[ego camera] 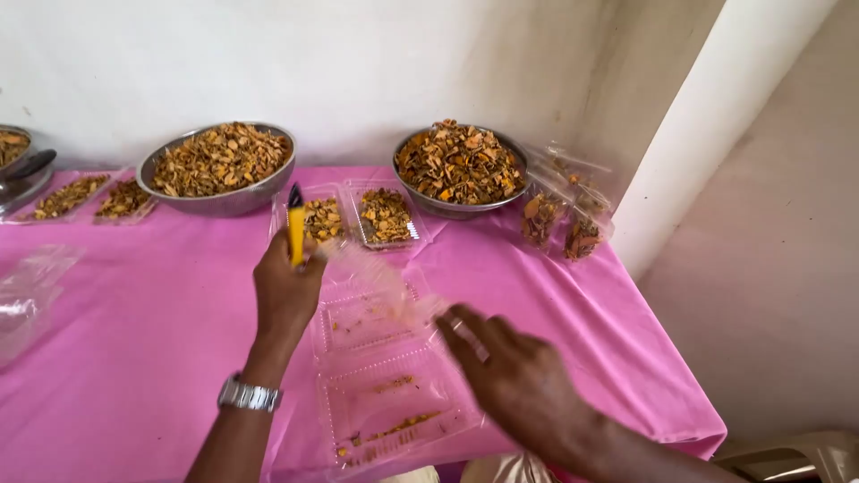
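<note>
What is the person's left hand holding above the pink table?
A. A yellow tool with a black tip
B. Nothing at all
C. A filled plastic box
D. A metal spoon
A: the left hand closes its grip around a yellow tool with a black tip, raised near the filled clear boxes, while the right hand rests on the open, nearly empty clear container.

Left hand (284, 291) fisted, raised; right hand (506, 367) spread low.

Open pink cloth (152, 304) at left; metal bowls (219, 170) and filled clear trays (385, 216) crowd back edge by wall.
</note>
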